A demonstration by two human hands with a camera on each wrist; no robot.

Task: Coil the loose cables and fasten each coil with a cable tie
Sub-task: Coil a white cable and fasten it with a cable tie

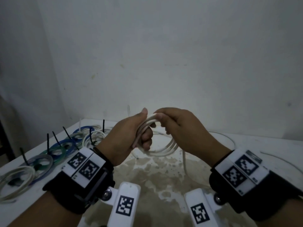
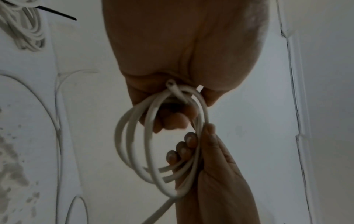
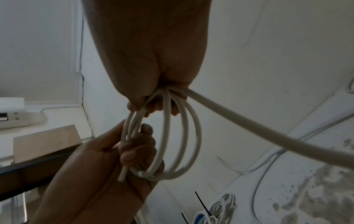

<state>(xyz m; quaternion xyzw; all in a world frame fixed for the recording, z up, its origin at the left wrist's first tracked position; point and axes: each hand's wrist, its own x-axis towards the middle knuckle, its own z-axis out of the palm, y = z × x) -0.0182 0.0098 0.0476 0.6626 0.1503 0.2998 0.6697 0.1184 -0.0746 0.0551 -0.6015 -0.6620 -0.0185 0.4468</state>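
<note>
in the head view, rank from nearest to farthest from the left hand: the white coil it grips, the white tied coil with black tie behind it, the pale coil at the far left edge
1. white coil, in the left hand's grip
2. white tied coil, just left of it
3. pale coil, far left table edge

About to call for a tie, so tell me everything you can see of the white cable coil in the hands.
The white cable coil looks like smooth round plastic-jacketed cable wound into several loose loops, held above the table. The left hand grips one side, the right hand the other. One cut end pokes out by the left hand; a tail runs down toward the table. No tie on it.
</note>
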